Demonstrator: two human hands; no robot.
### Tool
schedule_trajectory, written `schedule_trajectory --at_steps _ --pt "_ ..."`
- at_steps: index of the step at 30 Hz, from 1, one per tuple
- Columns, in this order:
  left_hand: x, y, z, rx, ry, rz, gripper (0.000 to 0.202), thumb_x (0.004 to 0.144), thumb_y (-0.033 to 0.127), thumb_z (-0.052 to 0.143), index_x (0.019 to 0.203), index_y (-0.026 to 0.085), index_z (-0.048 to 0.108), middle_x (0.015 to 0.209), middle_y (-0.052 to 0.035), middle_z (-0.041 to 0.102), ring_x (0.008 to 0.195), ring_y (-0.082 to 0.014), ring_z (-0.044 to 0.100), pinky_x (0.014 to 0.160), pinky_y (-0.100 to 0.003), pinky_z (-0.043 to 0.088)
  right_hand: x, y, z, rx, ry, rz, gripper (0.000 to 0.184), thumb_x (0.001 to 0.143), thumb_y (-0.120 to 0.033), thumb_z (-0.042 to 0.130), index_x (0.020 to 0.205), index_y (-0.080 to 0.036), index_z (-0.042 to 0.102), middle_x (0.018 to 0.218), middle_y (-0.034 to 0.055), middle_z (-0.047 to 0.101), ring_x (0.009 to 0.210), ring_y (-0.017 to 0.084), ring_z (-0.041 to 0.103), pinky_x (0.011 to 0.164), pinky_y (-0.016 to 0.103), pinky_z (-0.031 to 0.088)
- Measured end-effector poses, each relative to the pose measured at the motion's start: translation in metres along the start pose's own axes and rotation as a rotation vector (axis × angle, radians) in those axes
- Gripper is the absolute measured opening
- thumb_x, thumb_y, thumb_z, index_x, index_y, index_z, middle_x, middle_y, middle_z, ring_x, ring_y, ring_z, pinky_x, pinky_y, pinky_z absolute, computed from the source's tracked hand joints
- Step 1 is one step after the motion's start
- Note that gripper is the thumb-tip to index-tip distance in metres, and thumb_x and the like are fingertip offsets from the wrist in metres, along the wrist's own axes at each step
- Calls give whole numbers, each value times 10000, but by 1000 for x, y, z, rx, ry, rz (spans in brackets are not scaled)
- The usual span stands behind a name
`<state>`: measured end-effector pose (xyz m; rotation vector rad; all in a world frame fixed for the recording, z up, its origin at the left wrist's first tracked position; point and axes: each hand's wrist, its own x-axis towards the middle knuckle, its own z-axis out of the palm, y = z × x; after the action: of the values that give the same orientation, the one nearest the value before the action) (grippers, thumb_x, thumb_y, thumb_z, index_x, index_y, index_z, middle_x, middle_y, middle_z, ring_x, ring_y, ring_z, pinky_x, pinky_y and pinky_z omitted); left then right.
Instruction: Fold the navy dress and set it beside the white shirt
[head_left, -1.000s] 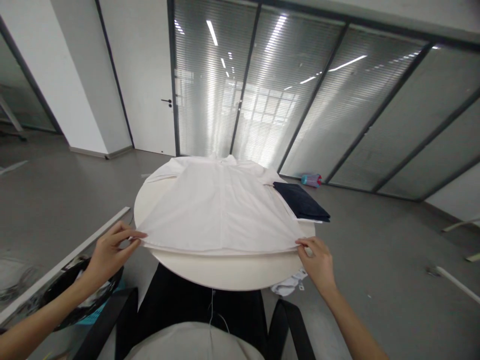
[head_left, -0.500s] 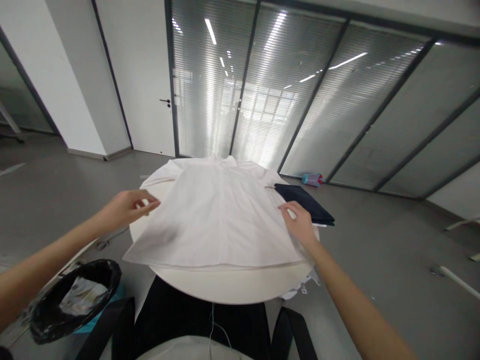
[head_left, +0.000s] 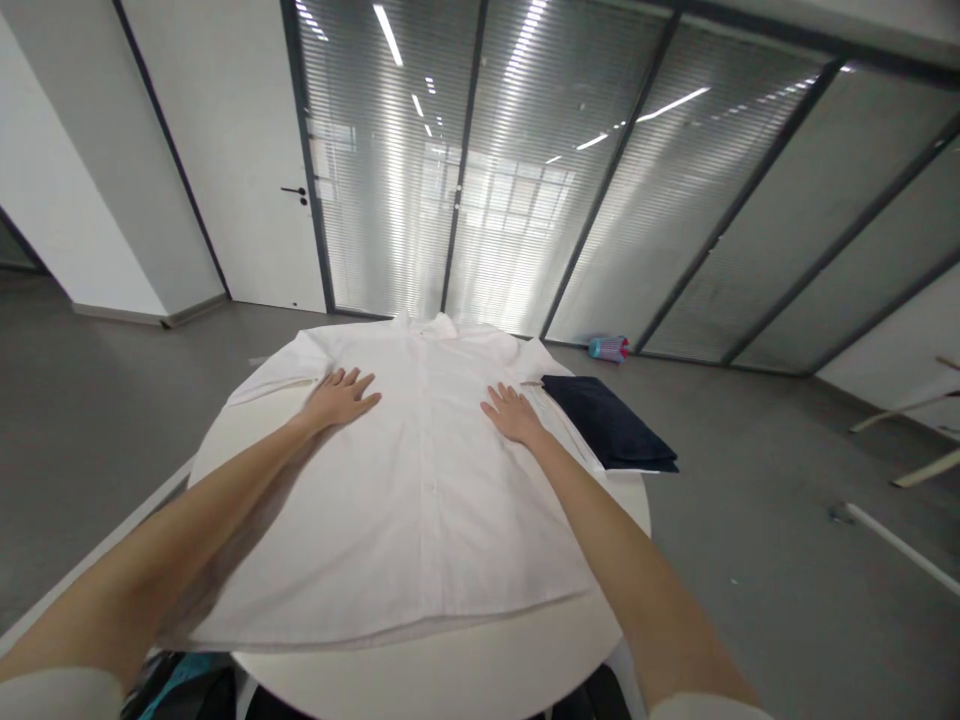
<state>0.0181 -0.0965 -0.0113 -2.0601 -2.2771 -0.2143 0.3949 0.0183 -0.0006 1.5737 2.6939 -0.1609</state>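
A white buttoned shirt (head_left: 420, 480) lies spread flat, front up, over a round white table (head_left: 487, 670), collar at the far side. My left hand (head_left: 340, 397) rests palm down on the shirt's upper left chest, fingers stretched out. My right hand (head_left: 511, 412) lies flat on the upper right chest, fingers spread. Both hands hold nothing.
A folded dark navy garment (head_left: 611, 433) lies on the table's right edge beside the shirt. A small blue and pink bottle (head_left: 608, 348) lies on the grey floor by the glass wall with blinds. A white door (head_left: 232, 160) stands at the back left. White bars (head_left: 892, 540) lie on the floor at right.
Both hands let go of the shirt's near hem and moved forward onto its chest, now lying flat. The view has leaned in closer over the table.
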Motion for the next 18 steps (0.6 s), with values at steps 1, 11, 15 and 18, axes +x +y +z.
schedule_trajectory --at_steps 1,11,15,18 --pt "-1 -3 0 4 6 5 733 956 664 314 1547 238 387 1581 -147 378 1435 -402 339 1161 -499 221 -3 8 0 -5 10 18 731 1026 -609 162 1610 -172 209 1672 106 127 1535 279 126 1228 468 117" --pt "2 41 -14 28 54 77 646 970 592 362 1517 256 435 1610 -110 344 1491 -392 232 1178 -581 134 -2 -30 -11 45 103 -103 732 1030 -592 151 1605 -144 208 1672 118 100 1542 270 80 1229 479 104" --pt "-8 16 -5 -87 -45 48 697 952 651 367 1545 285 388 1609 -100 349 1491 -354 270 1187 -527 190 -6 -16 -8 -3 -1 -42 782 1022 -615 201 1590 -79 228 1662 149 128 1534 290 131 1225 503 119" --pt "-9 -4 -8 -103 33 55 591 935 609 451 1422 289 557 1512 -91 499 1420 -315 412 1180 -462 252 -5 -3 -9 -46 54 -8 778 1032 -587 215 1552 -16 302 1625 201 245 1509 308 220 1219 485 149"
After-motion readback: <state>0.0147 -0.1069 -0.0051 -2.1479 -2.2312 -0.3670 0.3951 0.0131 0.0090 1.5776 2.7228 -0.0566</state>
